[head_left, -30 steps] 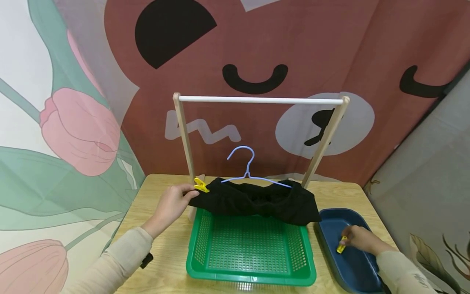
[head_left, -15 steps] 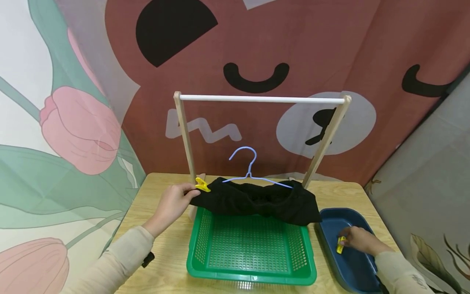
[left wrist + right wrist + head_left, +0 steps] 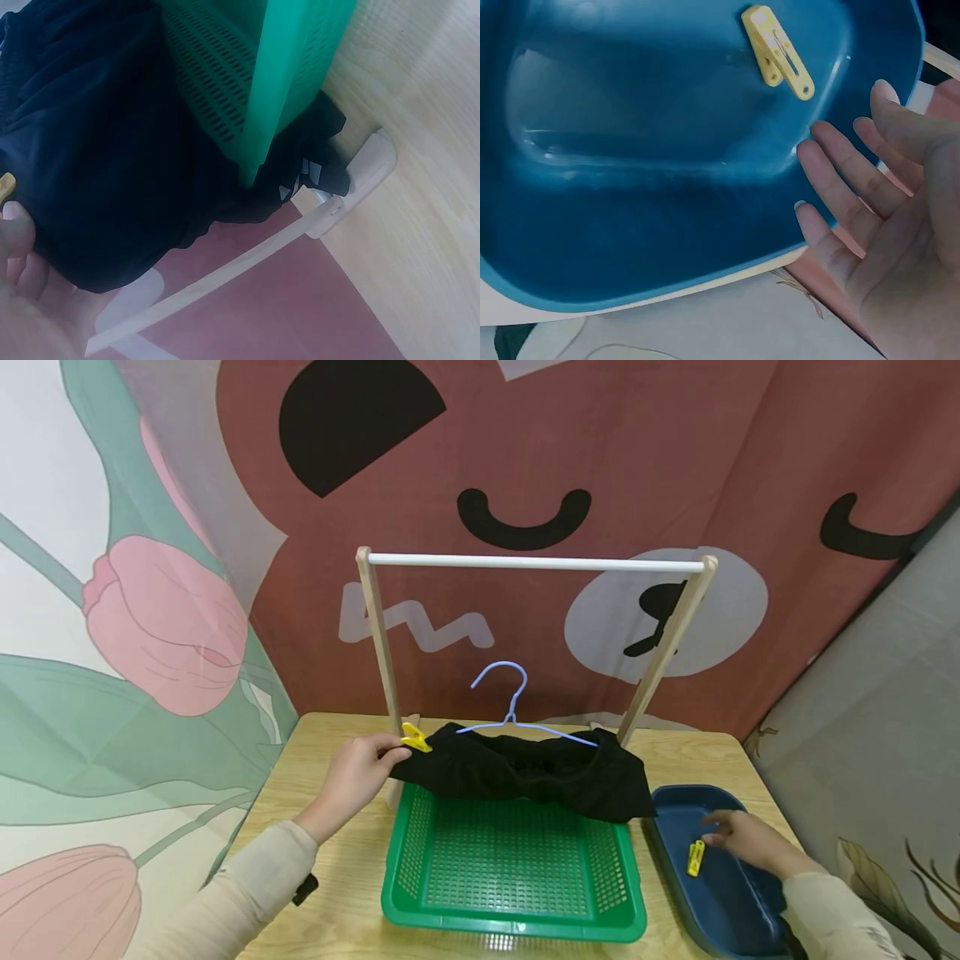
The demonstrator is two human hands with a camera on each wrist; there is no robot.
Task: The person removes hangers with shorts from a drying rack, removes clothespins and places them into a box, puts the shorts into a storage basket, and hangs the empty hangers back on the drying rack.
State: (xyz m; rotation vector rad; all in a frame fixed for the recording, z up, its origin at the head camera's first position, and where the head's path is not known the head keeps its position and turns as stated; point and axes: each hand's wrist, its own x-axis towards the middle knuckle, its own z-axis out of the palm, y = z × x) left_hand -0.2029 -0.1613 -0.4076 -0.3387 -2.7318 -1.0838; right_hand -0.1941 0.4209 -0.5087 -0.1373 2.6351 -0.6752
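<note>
Along the near edge of the tabletop (image 3: pixel 337 877), about midway, sits a green perforated basket (image 3: pixel 517 929), its floor showing. Beside it, toward the right edge, lies a deep blue tray (image 3: pixel 738 914), likely set there to keep small parts within the right hand's reach. One yellow clip (image 3: pixel 696 858) lies on its floor. The right hand (image 3: pixel 753 841) is over the tray with its fingers loosely spread and holding nothing; the right wrist view shows them apart from the clip.

Farther in, toward the left edge, the left hand (image 3: pixel 360 777) pinches the left end of a black garment (image 3: pixel 517 777), thumb on top and fingers underneath, probably to keep that end stretched out and steady. A second yellow clip (image 3: pixel 416 737) sits on the cloth just beside those fingertips, seemingly to fasten it there.

The garment lies bunched across the far side of the basket. A blue hanger (image 3: pixel 513 717) stands up from its upper edge, hook raised; how far the hanger's arms go inside the cloth cannot be told.

Behind, near the tabletop's far edge, a wooden rack (image 3: pixel 667 639) carries a white rod (image 3: pixel 536 562) well above the hanger's hook. A patterned brown backdrop (image 3: pixel 525 443) hangs beyond.
</note>
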